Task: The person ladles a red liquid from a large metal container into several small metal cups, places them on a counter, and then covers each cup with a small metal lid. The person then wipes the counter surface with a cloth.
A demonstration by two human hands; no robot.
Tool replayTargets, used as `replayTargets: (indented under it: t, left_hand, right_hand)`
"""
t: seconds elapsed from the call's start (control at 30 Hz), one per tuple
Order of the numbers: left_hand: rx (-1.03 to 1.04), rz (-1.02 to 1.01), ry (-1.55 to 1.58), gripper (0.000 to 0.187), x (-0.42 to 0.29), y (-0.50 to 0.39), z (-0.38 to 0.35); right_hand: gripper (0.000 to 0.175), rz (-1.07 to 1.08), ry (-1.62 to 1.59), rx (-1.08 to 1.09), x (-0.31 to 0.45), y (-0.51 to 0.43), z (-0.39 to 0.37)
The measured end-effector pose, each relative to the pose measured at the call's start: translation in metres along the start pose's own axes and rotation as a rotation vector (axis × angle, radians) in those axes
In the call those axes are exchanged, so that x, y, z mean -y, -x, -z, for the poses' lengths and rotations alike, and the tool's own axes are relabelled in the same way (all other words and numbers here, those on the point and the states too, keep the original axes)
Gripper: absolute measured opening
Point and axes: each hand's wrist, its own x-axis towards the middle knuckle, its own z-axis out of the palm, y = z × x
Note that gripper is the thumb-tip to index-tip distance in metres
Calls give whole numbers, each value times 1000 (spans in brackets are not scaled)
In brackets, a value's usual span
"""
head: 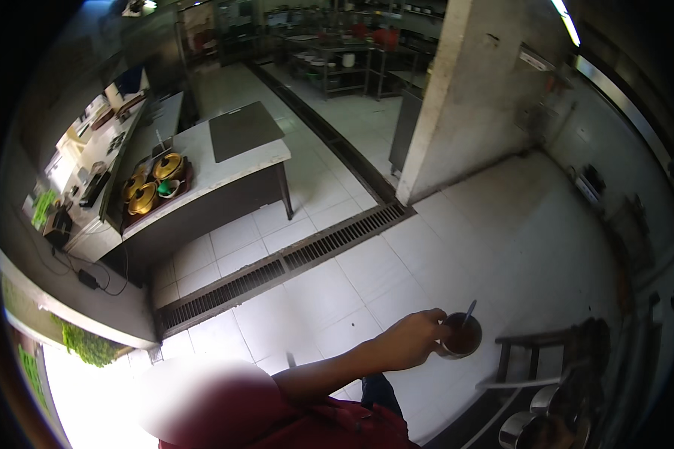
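My left hand, at the end of a bare forearm, grips a metal cup at its near side. Inside the cup lies a dark reddish-brown content, and the handle of a spoon sticks up over the rim. Cup and hand are held above the white tiled floor. To the lower right stand two steel vessels, one pot behind another pot, in dim light; what they contain is unclear. My right hand cannot be made out.
Past a slotted floor drain stands a table. A tray there carries several golden lidded pots; a dark board lies farther along. A concrete pillar rises ahead. A dark stool-like frame stands at right.
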Motion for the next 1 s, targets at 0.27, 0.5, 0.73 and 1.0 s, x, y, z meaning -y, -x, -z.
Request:
replayTargets:
  t: [0.27,0.5,0.73,1.0]
  left_hand:
    - [-362,305,-241,21,125,-99,157]
    - [-752,412,-318,22,263,-152,283]
    - [-848,649,-397,24,406,-211,445]
    - [-1047,723,-479,25,571,-287,633]
  right_hand:
    - [21,315,-297,220,104,-357,-126]
    - [20,624,-402,272,259,-613,-252]
    - [20,691,-441,312,439,-819,-376]
    - [22,918,-487,361,657,-1039,-498]
